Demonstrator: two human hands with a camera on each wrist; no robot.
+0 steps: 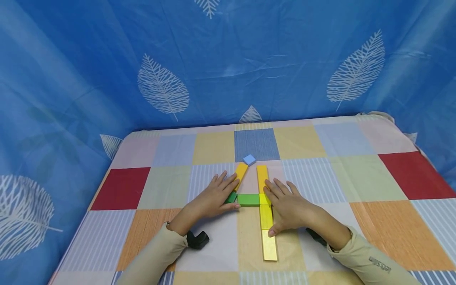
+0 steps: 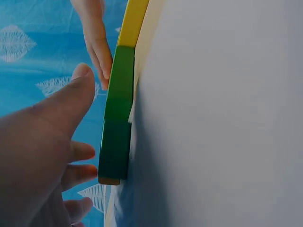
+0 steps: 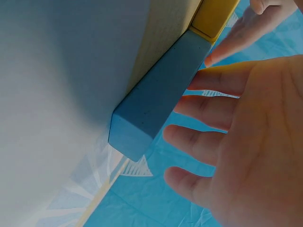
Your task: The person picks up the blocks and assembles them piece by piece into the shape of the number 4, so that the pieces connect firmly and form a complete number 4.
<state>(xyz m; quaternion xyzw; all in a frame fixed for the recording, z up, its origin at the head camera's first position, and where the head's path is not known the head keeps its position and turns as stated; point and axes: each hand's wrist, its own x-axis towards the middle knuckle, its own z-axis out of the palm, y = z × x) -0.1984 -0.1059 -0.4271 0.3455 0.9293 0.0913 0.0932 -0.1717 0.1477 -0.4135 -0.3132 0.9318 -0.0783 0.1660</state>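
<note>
My left hand (image 1: 213, 196) lies with spread, straight fingers over the dark green block (image 1: 231, 197) and the near part of the slanted orange block (image 1: 241, 174). Its thumb is by the green block (image 1: 248, 200). On the right, my right hand (image 1: 293, 208) is flat with fingers extended, its index finger at the upright orange block (image 1: 262, 176) and its thumb on the pale yellow block (image 1: 269, 249). A blue block (image 3: 158, 87), seen in the right wrist view, sits beneath the right fingers and is mostly hidden from above. Neither hand grips anything.
A small light-blue block (image 1: 249, 160) sits at the far tip of the slanted block. Yellow blocks (image 1: 266, 217) run in a column toward the near edge. Patchwork cloth (image 1: 374, 178) covers the table; a blue leaf-print curtain (image 1: 249, 59) hangs behind.
</note>
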